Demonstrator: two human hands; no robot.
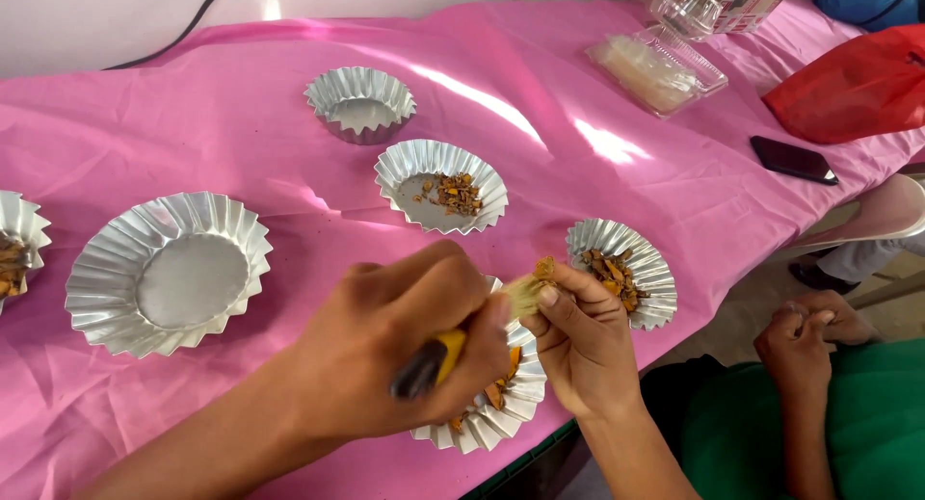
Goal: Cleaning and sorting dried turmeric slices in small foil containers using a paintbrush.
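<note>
The left hand point(400, 351) is clenched around a yellow-handled tool point(432, 363), probably a small knife or peeler, though its working end is hidden behind the fingers. The right hand point(578, 341) pinches a small pale root piece point(532, 288) between thumb and fingertips, with an orange tip showing at its top. The two hands are close together, almost touching, directly over a fluted foil cup point(501, 413) that holds orange-brown scraps at the near edge of the pink worktop point(289, 134).

The root piece looks light, firm and fibrous, and likely a little slick where the skin is off; it seems best held by its ends, so that the middle stays free for the tool.

Just beyond the right hand sits a second foil cup point(644, 269) with similar scraps, and further off, beyond both hands, a third cup point(429, 163) with a few chips. An empty large foil dish point(125, 269) lies to the left of the left hand. To the right of the right hand, another person's hands point(805, 336) rest clasped off the worktop
</note>
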